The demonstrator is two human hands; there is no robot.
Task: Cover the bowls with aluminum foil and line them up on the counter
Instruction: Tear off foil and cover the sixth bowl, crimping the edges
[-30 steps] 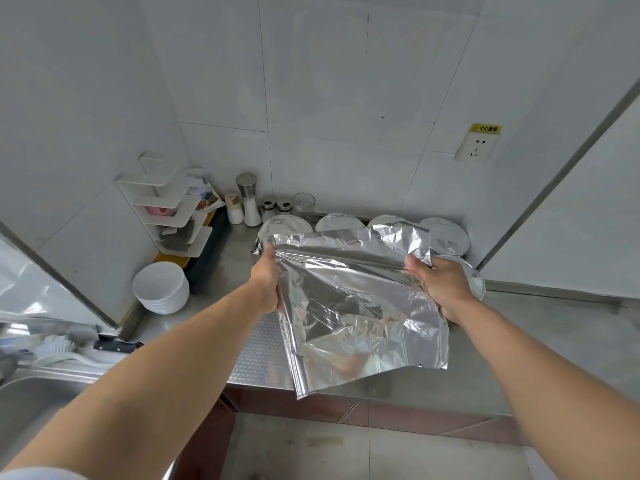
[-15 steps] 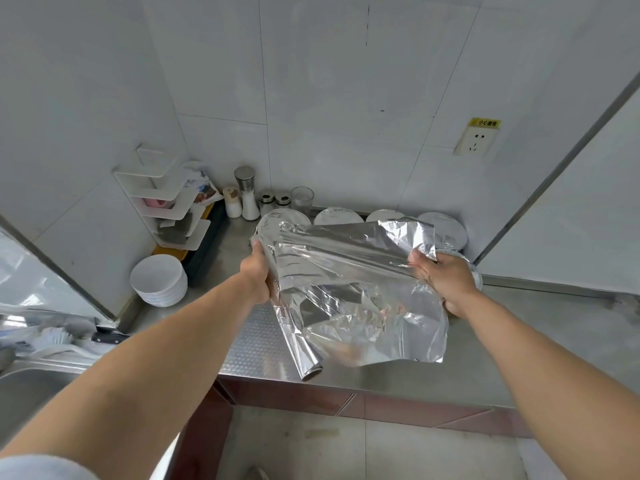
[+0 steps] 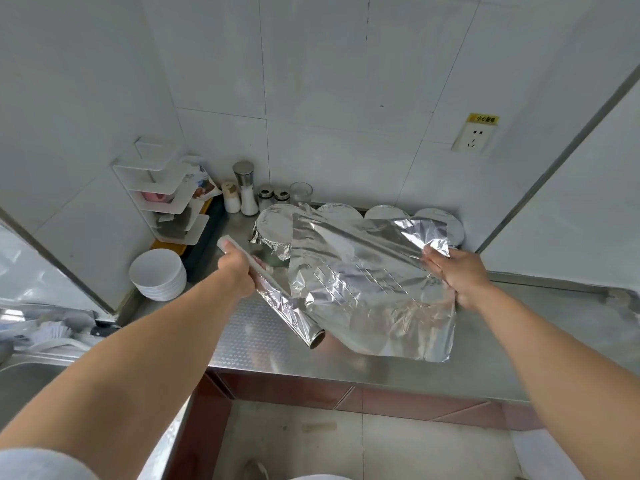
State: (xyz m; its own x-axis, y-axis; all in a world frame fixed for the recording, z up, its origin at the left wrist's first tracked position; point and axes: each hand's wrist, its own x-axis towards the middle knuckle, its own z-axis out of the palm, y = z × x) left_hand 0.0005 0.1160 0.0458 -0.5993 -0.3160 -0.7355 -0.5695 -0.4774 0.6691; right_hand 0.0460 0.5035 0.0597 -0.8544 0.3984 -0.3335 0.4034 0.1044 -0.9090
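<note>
At frame centre, the left hand grips the foil roll while the right hand pinches the sheet; a clean tear likely needs the sheet kept taut before covering a bowl from the stack at left.

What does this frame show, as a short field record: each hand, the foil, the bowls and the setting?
left hand: left hand grips the foil roll, held tilted above the counter
right hand: right hand holds the far right edge of the foil sheet
foil sheet: crinkled, spread beside the roll; whether torn free cannot be told
covered bowls: four foil-covered bowls visible in a row along the back wall
uncovered bowls: stack of white bowls at left
other: shakers at the wall, corner rack
</note>
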